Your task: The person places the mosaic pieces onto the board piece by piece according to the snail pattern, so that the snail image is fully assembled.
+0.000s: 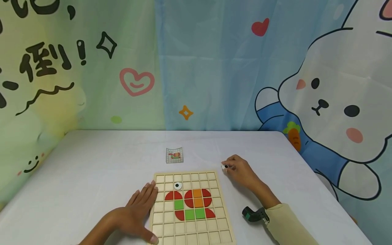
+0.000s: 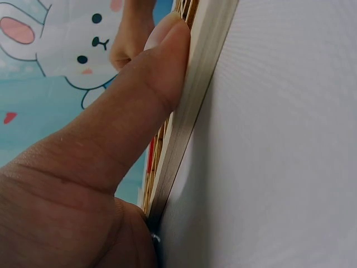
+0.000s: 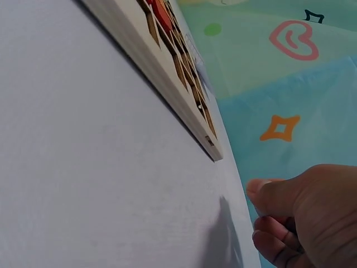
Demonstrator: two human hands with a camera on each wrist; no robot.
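A wooden grid board [image 1: 169,228] lies on the white table, holding red curved pieces [image 1: 173,195], green squares [image 1: 190,214] and orange squares [image 1: 198,202]. One white eye piece with a black dot [image 1: 177,185] sits in an upper cell. My left hand [image 1: 134,211] rests along the board's left edge, fingers straight, thumb [image 2: 148,95] against the rim in the left wrist view. Beyond the board's upper right corner, my right hand [image 1: 242,172] pinches another eye piece [image 1: 225,167] between thumb and fingertips, over the table. In the right wrist view that piece is hidden.
Behind the board lies a small picture card [image 1: 174,155] with a coloured pattern on a grid. A black wrist camera [image 1: 254,214] is strapped at the right sleeve [image 1: 289,224]. A printed curtain [image 1: 208,75] hangs behind the table.
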